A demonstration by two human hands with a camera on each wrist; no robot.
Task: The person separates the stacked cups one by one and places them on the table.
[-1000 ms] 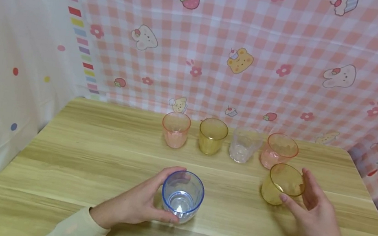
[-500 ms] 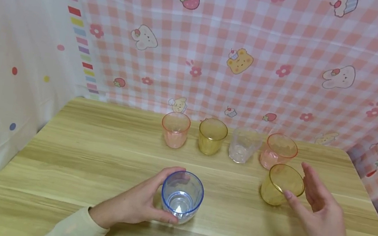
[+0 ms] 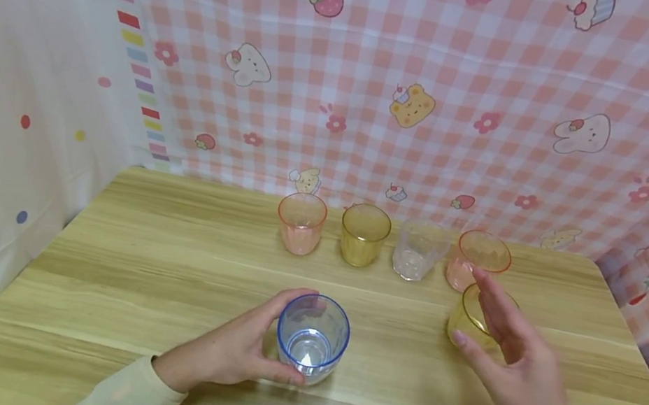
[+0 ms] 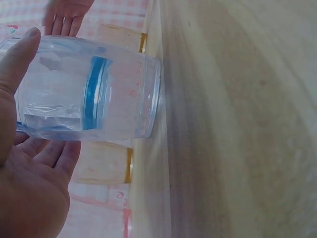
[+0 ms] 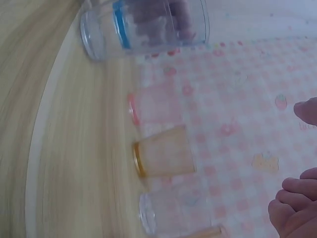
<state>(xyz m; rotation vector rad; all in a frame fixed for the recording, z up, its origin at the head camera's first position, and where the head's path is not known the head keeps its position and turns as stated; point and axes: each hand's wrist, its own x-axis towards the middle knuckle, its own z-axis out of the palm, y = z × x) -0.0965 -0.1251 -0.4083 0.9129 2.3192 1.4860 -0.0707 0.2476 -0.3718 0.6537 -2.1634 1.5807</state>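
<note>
My left hand (image 3: 242, 338) grips a see-through cup (image 3: 312, 339) with a blue rim, thumb on the near side and fingers on the far side. A blue band (image 4: 96, 92) shows inside its wall in the left wrist view; I cannot tell if two cups are nested. The cup stands upright on the table. My right hand (image 3: 521, 368) is nearest a yellow cup (image 3: 461, 323), partly hiding it from the head camera. Its thumb and fingers are spread apart and hold nothing.
Along the back of the wooden table (image 3: 127, 284) stand a pink cup (image 3: 300, 230), a yellow cup (image 3: 364, 240), a clear cup (image 3: 416, 256) and another pink cup (image 3: 460, 273). Behind them hangs a checked curtain (image 3: 344, 78).
My right hand has let go of the near yellow cup and moved left in front of it. That cup stays in place. The left hand and the blue-rimmed cup have hardly moved.
</note>
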